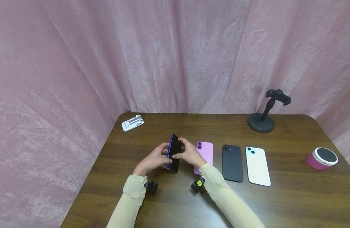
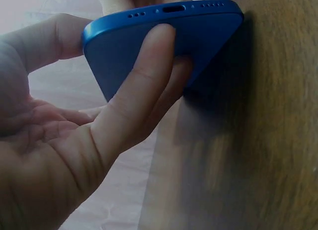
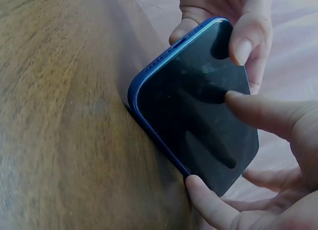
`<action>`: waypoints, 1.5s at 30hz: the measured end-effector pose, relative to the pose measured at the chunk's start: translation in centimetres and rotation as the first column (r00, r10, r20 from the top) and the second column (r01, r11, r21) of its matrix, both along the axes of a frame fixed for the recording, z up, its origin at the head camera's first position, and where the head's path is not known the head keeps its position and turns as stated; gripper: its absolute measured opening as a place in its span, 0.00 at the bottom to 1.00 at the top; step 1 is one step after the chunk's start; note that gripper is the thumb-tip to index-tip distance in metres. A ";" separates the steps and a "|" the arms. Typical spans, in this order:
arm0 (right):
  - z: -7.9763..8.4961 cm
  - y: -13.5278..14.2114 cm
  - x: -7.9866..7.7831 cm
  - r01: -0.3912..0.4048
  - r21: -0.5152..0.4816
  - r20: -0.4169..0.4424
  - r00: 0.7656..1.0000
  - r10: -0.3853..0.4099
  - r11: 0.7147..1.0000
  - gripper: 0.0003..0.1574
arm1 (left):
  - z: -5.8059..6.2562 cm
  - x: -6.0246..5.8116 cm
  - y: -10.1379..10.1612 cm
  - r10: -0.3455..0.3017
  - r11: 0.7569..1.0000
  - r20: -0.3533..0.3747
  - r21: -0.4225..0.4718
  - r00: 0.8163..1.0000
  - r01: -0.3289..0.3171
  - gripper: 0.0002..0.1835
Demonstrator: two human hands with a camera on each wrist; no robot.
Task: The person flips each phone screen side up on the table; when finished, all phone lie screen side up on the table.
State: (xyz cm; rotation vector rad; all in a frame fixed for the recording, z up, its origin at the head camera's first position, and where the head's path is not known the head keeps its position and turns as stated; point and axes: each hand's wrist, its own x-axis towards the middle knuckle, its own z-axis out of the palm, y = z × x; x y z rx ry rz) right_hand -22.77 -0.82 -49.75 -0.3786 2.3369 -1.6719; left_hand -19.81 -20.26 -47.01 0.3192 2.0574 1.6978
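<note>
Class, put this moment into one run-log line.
left hand: grips blue smartphone | right hand: touches its screen | smartphone pose: tilted | lying camera-side up: lilac smartphone, black smartphone, white smartphone

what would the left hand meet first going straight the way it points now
The blue phone that the left hand holds; past that, probably the right hand, though depth is unclear.

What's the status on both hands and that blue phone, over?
Left hand, right hand: both holding the blue phone. Phone tilted, screen toward right hand. Pink phone close by, partly covered by right hand in the head view.
</note>
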 end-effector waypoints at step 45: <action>0.0 0.0 0.3 0.132 0.287 -0.113 0.988 -0.103 0.949 0.61 | -1.0 0.5 1.9 0.043 0.831 -0.259 -0.526 0.965 -0.179 0.35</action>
